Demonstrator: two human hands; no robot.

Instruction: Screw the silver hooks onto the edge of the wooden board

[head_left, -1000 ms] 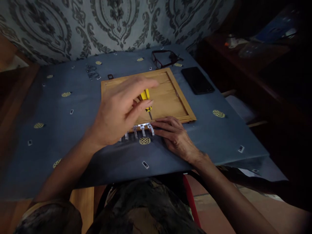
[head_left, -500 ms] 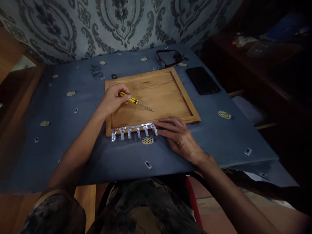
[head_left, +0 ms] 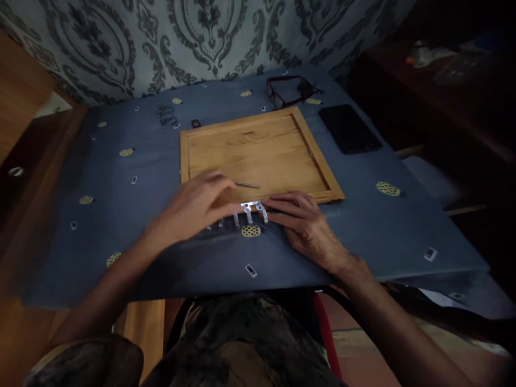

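Observation:
My left hand (head_left: 197,207), blurred by motion, is over the near left part of a wooden frame-edged board (head_left: 250,150). Its thumb and index finger are apart, the thumb beside a metal hook rack (head_left: 252,206) at the board's near edge. Just past the index finger, the thin metal shaft of a screwdriver (head_left: 248,185) shows over the board; its handle is hidden behind the hand. My right hand (head_left: 306,228) rests at the near edge with fingers extended, fingertips touching the rack's right end. The rack's left hooks are partly covered by my left hand.
A phone (head_left: 350,129) lies right of the board, eyeglasses (head_left: 290,92) behind it. Small metal pieces (head_left: 166,117) and a small dark bracket (head_left: 195,123) lie at the back left. A patterned blue cloth (head_left: 161,279) covers the table. Patterned fabric (head_left: 153,48) hangs behind.
My left hand has come down toward the hook rack, covering its left hooks and the screwdriver's yellow handle. The screwdriver's shaft lies flatter across the view. My right hand stays at the rack's end.

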